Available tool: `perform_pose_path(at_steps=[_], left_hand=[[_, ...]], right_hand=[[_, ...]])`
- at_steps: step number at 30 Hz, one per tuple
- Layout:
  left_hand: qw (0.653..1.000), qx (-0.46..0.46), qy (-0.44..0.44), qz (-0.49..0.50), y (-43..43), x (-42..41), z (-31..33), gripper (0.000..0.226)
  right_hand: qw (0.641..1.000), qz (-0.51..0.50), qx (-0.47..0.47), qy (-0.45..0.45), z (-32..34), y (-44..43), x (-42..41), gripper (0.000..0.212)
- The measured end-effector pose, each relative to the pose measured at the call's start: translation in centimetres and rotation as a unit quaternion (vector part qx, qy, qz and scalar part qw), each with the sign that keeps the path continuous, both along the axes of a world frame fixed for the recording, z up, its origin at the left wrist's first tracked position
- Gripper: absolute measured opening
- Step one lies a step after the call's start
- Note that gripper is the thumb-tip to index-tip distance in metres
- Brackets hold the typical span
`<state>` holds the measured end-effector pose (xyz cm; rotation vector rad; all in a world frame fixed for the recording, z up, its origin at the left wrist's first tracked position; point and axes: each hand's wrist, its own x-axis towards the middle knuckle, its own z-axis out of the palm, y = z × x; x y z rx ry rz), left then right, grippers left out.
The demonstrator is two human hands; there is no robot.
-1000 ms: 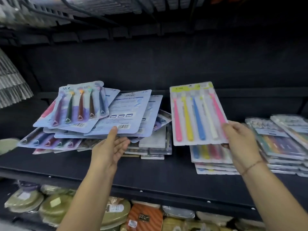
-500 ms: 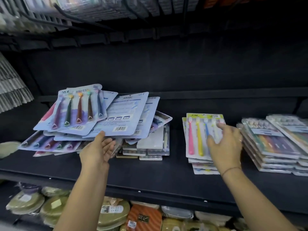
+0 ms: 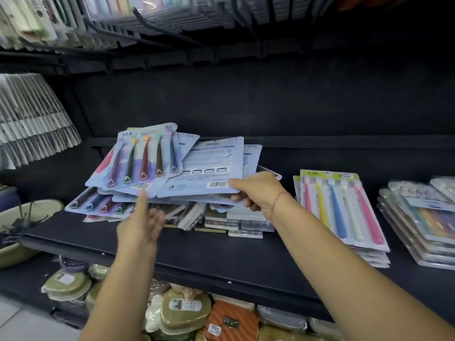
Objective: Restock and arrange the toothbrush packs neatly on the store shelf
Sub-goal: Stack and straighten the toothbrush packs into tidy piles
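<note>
Dark shelf [image 3: 221, 252] holds messy toothbrush packs [image 3: 197, 168]; right hand [image 3: 258, 190] pinches their edge, left hand [image 3: 140, 227] fingers [image 3: 158, 219] loosely spread beneath.

A loose pile of toothbrush packs [image 3: 172, 168] lies over a stack of small boxes [image 3: 246, 219] on the shelf [image 3: 221, 257]. Its near edge sits between the right hand's [image 3: 257, 190] thumb and fingers, and just above the left hand's [image 3: 140, 225] thumb tip. Right of the right fingers lies a squared stack of packs [image 3: 342, 207], with another stack [image 3: 423, 222] farther right.
</note>
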<state>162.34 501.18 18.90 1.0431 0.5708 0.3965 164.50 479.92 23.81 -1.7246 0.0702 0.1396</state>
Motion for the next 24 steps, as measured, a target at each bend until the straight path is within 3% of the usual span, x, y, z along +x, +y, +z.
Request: perform_pose_path(at_steps=[3, 6, 8, 10, 12, 17, 22, 24], left_hand=[[0.990, 0.057, -0.041, 0.126, 3.5, 1.1, 1.0, 0.045], [0.947, 0.238, 0.061, 0.208, 6.4, 3.1, 2.3, 0.073], [0.896, 0.372, 0.163, 0.181, 7.6, 4.1, 2.9, 0.085], [0.862, 0.441, 0.217, 0.125, 8.0, 4.5, 3.6, 0.095], [0.862, 0.446, 0.225, 0.090, 7.8, 4.8, 4.3, 0.098], [0.923, 0.354, 0.138, 0.067, 7.7, 5.9, 4.7, 0.095], [0.924, 0.348, 0.110, 0.115, 7.1, 5.9, 3.4, 0.083], [0.919, 0.360, 0.108, 0.120, 6.8, 6.1, 3.1, 0.085]], right_hand=[[0.999, -0.009, 0.044, 0.007, -0.4, -0.3, -0.2, 0.016], [0.999, -0.020, 0.040, -0.011, -0.5, -0.3, -0.3, 0.016], [0.999, -0.029, 0.024, -0.027, -0.5, -0.2, -0.3, 0.018], [0.999, -0.034, 0.012, -0.034, -0.5, -0.1, -0.2, 0.019], [0.999, -0.031, 0.010, -0.033, -0.5, -0.1, -0.1, 0.019], [0.999, -0.020, 0.022, -0.013, 0.0, 0.0, 0.0, 0.015], [0.972, -0.095, 0.206, -0.056, 0.2, -2.2, -1.6, 0.019], [0.959, -0.130, 0.231, -0.101, -0.1, -4.5, -2.8, 0.021]])
